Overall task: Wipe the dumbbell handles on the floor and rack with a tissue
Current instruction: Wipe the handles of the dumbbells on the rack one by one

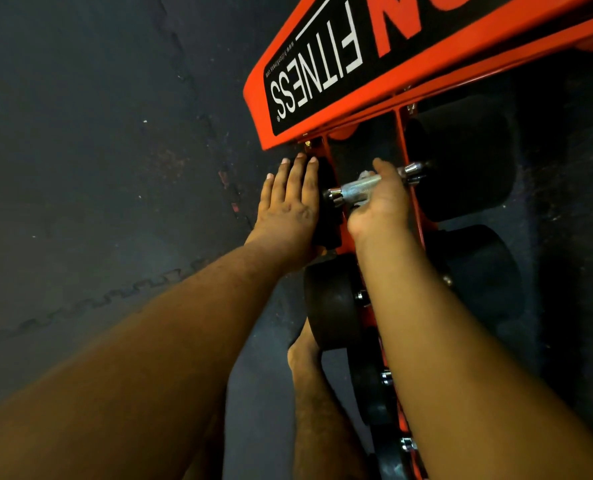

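A black dumbbell rests on the orange rack [326, 98], its knurled chrome handle [355, 188] lying between the rack's rails. My right hand [380, 199] curls round the right part of that handle, and a scrap of white tissue [364, 174] shows at my fingers. My left hand [288, 199] lies flat with straight fingers against the dumbbell's left black head [326, 188]. Further black dumbbells [333, 303] sit lower on the rack, partly hidden by my right forearm.
The rack's top bar bears a black label reading FITNESS. Dark rubber floor tiles [97, 150] with interlocking seams spread to the left. My bare foot [305, 362] stands on the floor beside the rack's lower dumbbells. A wall edge runs down the far right.
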A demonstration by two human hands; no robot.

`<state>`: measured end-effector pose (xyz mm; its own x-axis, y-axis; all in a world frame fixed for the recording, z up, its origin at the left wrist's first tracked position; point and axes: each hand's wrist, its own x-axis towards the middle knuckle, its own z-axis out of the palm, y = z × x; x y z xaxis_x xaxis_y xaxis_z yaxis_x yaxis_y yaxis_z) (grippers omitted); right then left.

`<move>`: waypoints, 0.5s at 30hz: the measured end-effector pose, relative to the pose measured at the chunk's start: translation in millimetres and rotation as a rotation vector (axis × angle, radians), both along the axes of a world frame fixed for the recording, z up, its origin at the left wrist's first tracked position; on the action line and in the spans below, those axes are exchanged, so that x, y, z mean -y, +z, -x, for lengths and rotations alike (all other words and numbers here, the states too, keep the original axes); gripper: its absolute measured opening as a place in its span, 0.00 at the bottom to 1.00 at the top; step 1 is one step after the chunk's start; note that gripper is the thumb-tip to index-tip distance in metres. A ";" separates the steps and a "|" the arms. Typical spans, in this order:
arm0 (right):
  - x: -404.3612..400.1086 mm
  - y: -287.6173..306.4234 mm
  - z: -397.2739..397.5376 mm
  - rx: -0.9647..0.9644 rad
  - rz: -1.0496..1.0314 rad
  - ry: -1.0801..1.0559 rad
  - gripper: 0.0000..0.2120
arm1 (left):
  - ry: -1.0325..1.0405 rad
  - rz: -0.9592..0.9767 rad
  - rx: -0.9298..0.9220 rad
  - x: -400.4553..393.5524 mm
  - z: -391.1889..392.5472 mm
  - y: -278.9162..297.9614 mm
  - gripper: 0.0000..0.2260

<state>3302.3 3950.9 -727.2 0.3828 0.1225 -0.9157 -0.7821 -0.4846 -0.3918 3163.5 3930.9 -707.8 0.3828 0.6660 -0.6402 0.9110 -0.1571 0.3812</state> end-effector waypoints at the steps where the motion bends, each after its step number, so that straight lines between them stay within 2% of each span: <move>1: 3.7 3.7 4.6 -0.004 0.006 -0.010 0.12 | -0.004 -0.006 0.013 -0.6 -0.4 0.0 0.61; 4: 15.3 3.1 12.7 -0.048 0.002 -0.021 0.19 | 0.022 -0.006 0.016 -0.7 -1.6 2.2 0.61; 9: -0.6 -10.2 1.0 -0.077 -0.070 -0.166 0.14 | 0.019 -0.026 0.015 1.0 -2.5 -0.5 0.62; 13: 16.7 -7.1 18.3 -0.065 -0.062 -0.032 0.19 | 0.027 -0.029 0.009 0.7 -2.6 -2.6 0.62; 15: 22.5 -7.9 14.5 -0.070 -0.038 0.007 0.17 | 0.024 -0.028 0.005 1.7 -3.0 -2.9 0.61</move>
<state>3287.8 3928.3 -735.1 0.3173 0.1601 -0.9347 -0.8047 -0.4760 -0.3547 3166.5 3929.2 -710.7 0.3695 0.6927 -0.6194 0.9128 -0.1458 0.3815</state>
